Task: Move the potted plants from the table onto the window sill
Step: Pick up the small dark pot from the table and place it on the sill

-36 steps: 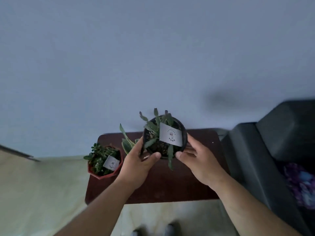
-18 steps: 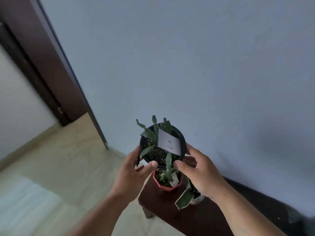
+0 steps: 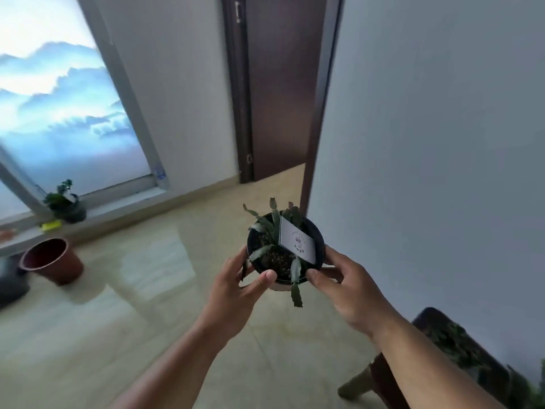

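Item: one round black plastic pot of trailing green succulent [image 3: 285, 249] with white card label, clamped between left hand [image 3: 236, 286] and right hand [image 3: 349, 286], carried above the floor, well apart from the grey window sill [image 3: 124, 206]. Keep it level. One potted plant [image 3: 65, 203] stands on the sill; two remain on the dark wooden worktop [image 3: 483, 367].

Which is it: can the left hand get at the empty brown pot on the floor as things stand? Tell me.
Probably not. The left hand and the right hand both grip the black potted plant, and the empty brown pot stands well off to the left, below the window sill.
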`<state>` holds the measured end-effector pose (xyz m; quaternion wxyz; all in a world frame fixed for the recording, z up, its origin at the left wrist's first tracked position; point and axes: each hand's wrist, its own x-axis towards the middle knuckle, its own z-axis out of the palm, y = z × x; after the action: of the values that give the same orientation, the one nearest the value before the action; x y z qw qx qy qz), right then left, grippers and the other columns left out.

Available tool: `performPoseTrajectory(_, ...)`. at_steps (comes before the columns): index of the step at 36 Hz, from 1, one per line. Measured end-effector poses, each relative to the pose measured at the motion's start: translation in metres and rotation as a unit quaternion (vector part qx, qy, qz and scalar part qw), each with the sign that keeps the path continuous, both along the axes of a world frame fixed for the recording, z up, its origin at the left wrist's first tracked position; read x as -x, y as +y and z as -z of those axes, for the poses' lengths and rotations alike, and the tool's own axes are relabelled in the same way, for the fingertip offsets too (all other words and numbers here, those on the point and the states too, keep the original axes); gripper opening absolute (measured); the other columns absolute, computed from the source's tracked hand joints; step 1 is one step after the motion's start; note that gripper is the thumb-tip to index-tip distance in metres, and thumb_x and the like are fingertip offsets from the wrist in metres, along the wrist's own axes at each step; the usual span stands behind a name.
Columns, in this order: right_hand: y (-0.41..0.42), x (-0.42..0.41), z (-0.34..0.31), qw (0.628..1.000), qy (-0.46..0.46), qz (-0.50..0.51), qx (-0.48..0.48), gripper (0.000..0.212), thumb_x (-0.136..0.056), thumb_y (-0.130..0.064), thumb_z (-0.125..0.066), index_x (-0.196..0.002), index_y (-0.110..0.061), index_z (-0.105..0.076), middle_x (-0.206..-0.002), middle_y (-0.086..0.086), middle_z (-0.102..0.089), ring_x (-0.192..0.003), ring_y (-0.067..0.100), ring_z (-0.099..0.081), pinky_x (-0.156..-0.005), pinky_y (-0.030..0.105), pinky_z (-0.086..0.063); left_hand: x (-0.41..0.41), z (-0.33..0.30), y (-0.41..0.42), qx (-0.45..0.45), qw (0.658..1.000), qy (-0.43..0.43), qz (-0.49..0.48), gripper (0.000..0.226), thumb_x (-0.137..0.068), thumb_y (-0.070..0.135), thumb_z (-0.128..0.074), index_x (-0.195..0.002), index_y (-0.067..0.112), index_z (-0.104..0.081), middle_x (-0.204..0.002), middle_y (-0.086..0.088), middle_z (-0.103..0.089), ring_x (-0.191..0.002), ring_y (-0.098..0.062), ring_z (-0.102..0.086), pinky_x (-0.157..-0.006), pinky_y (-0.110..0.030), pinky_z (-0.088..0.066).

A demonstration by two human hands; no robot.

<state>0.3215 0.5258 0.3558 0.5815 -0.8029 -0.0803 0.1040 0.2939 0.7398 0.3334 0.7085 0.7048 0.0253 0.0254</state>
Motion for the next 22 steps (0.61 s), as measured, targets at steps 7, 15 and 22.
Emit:
performPoseTrajectory(7,0.133,-0.029,-0.007,0.994,0.007,-0.108,-0.019,0.043,-0.098,-0.020,-0.066,-0.138,-0.033,-0.059,-0.120,-0.016,-0.074,-0.113,0.003,-0.068,-0.094,0.020,-0.053,0.009,0.002,0.128,-0.008,0.995,0.009,-0.095,0.057,-0.079,0.040,-0.084,-0.130,0.051,-0.060,-0.135,0.003,-0.064,-0.126,-0.003,-0.060,-0.101,-0.034,-0.054)
performPoseTrajectory(15,0.236,-0.072,-0.001,0.978,0.019,-0.207,-0.026,0.038,-0.097,-0.015,-0.067,-0.127,-0.036,-0.061,-0.113,-0.021,-0.076,-0.107,-0.002,-0.070,-0.085,0.009,-0.051,0.006,0.010,0.213,-0.012,0.981,0.018,-0.195,0.057,-0.079,0.037,-0.079,-0.130,0.052,-0.059,-0.136,0.001,-0.063,-0.126,-0.004,-0.060,-0.111,-0.041,-0.047)
performPoseTrajectory(22,0.315,-0.136,0.019,0.960,0.043,-0.274,-0.038,0.035,-0.098,-0.013,-0.065,-0.128,-0.030,-0.063,-0.116,-0.014,-0.077,-0.112,0.005,-0.070,-0.091,0.016,-0.050,-0.031,0.013,0.274,-0.033,0.968,0.020,-0.247,0.047,-0.090,0.017,-0.075,-0.120,0.051,-0.065,-0.126,0.008,-0.071,-0.123,-0.006,-0.063,-0.105,-0.036,-0.050)
